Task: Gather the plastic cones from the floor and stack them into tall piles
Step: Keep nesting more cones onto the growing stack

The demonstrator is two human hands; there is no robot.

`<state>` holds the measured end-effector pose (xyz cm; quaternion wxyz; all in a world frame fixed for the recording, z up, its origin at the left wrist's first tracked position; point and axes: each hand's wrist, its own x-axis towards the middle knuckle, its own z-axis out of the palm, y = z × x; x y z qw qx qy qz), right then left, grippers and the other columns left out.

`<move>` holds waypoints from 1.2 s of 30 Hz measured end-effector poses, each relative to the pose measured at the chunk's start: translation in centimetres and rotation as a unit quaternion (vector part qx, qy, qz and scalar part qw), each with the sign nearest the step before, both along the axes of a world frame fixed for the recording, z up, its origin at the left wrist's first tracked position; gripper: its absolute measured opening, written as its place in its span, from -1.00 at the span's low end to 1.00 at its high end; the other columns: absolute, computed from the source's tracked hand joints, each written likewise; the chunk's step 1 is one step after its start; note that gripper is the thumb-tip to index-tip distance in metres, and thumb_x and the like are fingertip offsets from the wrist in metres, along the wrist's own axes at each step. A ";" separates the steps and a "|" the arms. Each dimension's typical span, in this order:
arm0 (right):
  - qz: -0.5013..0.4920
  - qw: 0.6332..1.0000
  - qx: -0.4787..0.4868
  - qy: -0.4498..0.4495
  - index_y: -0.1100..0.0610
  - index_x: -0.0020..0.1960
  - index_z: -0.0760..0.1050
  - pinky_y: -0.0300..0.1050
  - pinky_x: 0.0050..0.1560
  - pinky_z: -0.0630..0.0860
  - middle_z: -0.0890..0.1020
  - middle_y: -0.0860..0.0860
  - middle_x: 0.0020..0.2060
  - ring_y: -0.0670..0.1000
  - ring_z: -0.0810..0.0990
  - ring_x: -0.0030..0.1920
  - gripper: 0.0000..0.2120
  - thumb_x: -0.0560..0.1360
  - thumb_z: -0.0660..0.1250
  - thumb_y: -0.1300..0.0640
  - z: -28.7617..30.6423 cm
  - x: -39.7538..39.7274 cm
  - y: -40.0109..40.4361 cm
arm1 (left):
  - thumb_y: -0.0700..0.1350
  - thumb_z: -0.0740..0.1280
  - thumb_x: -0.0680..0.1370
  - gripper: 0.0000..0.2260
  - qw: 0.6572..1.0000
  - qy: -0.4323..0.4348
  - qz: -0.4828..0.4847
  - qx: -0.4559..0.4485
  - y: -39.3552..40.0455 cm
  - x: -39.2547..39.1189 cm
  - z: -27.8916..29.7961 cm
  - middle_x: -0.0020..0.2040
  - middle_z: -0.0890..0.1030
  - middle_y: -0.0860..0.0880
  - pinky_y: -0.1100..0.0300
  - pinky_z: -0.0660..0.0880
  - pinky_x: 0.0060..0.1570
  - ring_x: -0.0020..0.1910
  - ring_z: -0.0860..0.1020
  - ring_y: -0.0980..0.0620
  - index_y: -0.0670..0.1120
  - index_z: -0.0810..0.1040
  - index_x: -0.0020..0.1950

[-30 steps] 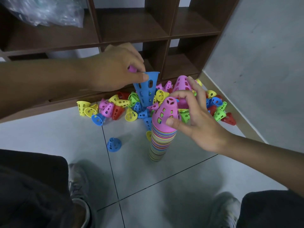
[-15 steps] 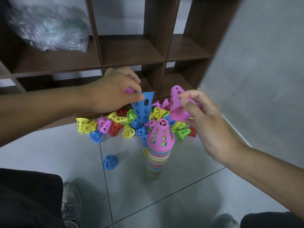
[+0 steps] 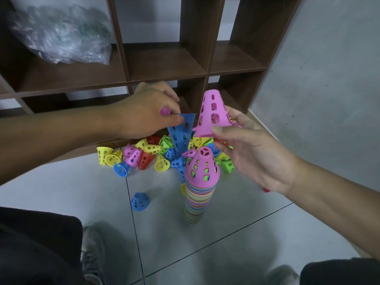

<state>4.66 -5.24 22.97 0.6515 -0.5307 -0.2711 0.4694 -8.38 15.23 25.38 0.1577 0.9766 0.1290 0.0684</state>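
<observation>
Scanning from the left, loose cones (image 3: 152,155) litter the floor (image 3: 226,243) by the shelf (image 3: 164,64). Our left hand (image 3: 148,112) pinches an upturned blue cone (image 3: 182,132). The tall stack (image 3: 198,192) stands centre; above it our right hand (image 3: 257,153) grasps a pink cone (image 3: 212,114).

Two hands in view: left hand (image 3: 148,112), right hand (image 3: 255,155). One tall stack of cones (image 3: 198,188), pink on top; layers too many and too thin to count. One pink cone (image 3: 212,114) and one inverted blue cone (image 3: 183,130) held aloft. One lone blue cone (image 3: 139,201) apart on the tiles. Roughly two dozen loose cones (image 3: 152,153) heaped by the shelving; exact number unclear. One crumpled plastic bag (image 3: 61,36). Two shoes (image 3: 92,254).
</observation>
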 end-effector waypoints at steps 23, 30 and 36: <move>0.090 0.928 -0.104 -0.347 0.10 0.25 0.48 -0.42 0.14 0.42 0.64 -0.07 0.16 -0.21 0.56 0.21 -0.55 0.43 0.54 0.26 -4.1 -0.2 -1.7 | 0.06 0.30 0.62 -0.91 1.000 0.012 -0.009 -0.012 0.1 0.2 -0.6 0.28 0.43 0.09 0.04 0.20 0.36 0.26 0.24 0.21 0.14 0.58 -0.04; 0.058 0.932 -0.111 -0.341 -0.04 0.33 0.47 -0.05 0.33 0.48 0.62 -0.12 0.24 -0.20 0.52 0.31 -0.42 0.34 0.53 -0.05 -2.4 1.0 -1.7 | 0.04 0.31 0.62 -0.91 0.999 -0.005 -0.003 -0.033 0.3 0.0 0.2 0.25 0.43 0.11 0.03 0.23 0.38 0.24 0.26 0.21 0.13 0.59 -0.04; 0.010 0.940 -0.089 -0.330 -0.01 0.36 0.44 -0.18 0.21 0.55 0.63 -0.08 0.22 -0.19 0.57 0.24 -0.42 0.37 0.47 -0.06 -1.3 1.3 -1.0 | 0.02 0.31 0.62 -0.85 0.994 -0.062 -0.003 -0.092 -0.2 0.5 1.3 0.28 0.48 0.03 0.07 0.43 0.32 0.24 0.44 0.14 0.03 0.66 0.03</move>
